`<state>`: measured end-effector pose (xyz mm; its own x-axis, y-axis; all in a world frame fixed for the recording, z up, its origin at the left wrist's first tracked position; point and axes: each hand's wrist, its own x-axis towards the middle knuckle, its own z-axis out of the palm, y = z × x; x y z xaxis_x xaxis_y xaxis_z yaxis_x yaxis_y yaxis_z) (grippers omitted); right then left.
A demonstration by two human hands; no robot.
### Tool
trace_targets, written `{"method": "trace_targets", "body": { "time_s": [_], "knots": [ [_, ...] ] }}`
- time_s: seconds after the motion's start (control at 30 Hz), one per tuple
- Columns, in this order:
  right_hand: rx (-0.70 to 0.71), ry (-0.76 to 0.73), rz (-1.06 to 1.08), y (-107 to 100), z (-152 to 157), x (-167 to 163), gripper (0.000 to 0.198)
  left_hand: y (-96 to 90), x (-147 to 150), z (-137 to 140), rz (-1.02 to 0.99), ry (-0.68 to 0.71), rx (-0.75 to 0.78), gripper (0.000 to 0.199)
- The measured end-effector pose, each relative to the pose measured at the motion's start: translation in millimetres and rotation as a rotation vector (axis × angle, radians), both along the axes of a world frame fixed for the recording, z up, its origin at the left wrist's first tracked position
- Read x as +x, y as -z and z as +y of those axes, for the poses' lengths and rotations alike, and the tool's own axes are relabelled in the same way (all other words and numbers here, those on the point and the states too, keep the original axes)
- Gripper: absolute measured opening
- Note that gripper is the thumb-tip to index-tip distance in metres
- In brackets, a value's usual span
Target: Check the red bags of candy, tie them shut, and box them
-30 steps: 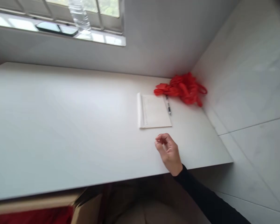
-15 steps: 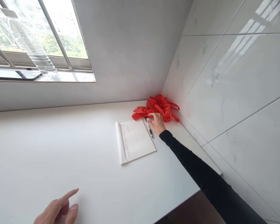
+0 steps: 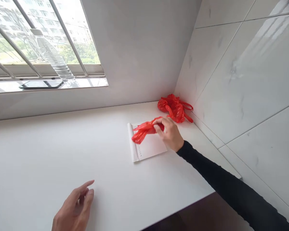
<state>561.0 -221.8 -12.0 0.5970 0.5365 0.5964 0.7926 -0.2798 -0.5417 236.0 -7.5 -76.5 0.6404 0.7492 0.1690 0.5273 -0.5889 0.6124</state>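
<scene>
My right hand (image 3: pixel 170 131) pinches a crumpled red plastic bag (image 3: pixel 144 130) between thumb and fingers and holds it over the open notepad (image 3: pixel 153 147). The bag covers the upper part of the page. More red plastic bags (image 3: pixel 174 107) lie bunched in the corner behind that hand. Over the near part of the white table (image 3: pixel 62 150), my left hand (image 3: pixel 74 207) holds nothing, its index finger stretched out and its thumb apart. The pen seen earlier beside the notepad is hidden now.
On the window sill stand a clear water bottle (image 3: pixel 54 57) and, lying flat, a dark-edged tablet or phone (image 3: pixel 41 84). A grey wall (image 3: pixel 139 48) closes the back, and a tiled wall (image 3: pixel 250 86) the right side.
My right hand has taken one red bag from the pile and drawn it nearer, over the notepad. My left hand has come further into view. The camera view has shifted a little.
</scene>
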Motion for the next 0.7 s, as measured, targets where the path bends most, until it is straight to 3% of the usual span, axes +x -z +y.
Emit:
{"method": "trace_targets", "body": {
  "time_s": [0.07, 0.13, 0.3, 0.37, 0.47, 0.63, 0.7],
  "knots": [
    [-0.045, -0.194, -0.03, 11, -16, -48, 0.012, -9.8, -2, -9, -0.059, -0.099, -0.02, 0.034],
    [-0.123, -0.363, -0.06, 26, -33, -89, 0.012, -22.0, -4, -28, -0.141, -0.113, -0.011, 0.031],
    [-0.215, -0.503, 0.009, 42, -63, -150, 0.01, -42.6, -2, -100, -0.152, 0.381, 0.04, 0.031],
    [-0.24, -0.53, 0.066, 38, -66, -159, 0.013, -40.9, 2, -119, -0.081, 0.502, 0.105, 0.031],
    [-0.309, -0.492, 0.062, 34, -64, -163, 0.023, -33.2, 8, -130, -0.048, 0.547, 0.193, 0.013],
    [-0.37, -0.428, 0.114, 41, -60, -155, 0.004, -31.3, 5, -119, -0.094, 0.512, 0.142, 0.015],
    [-0.355, -0.38, 0.181, 40, -65, -151, 0.008, -33.7, -2, -112, -0.116, 0.425, 0.059, 0.015]
  ]
}}
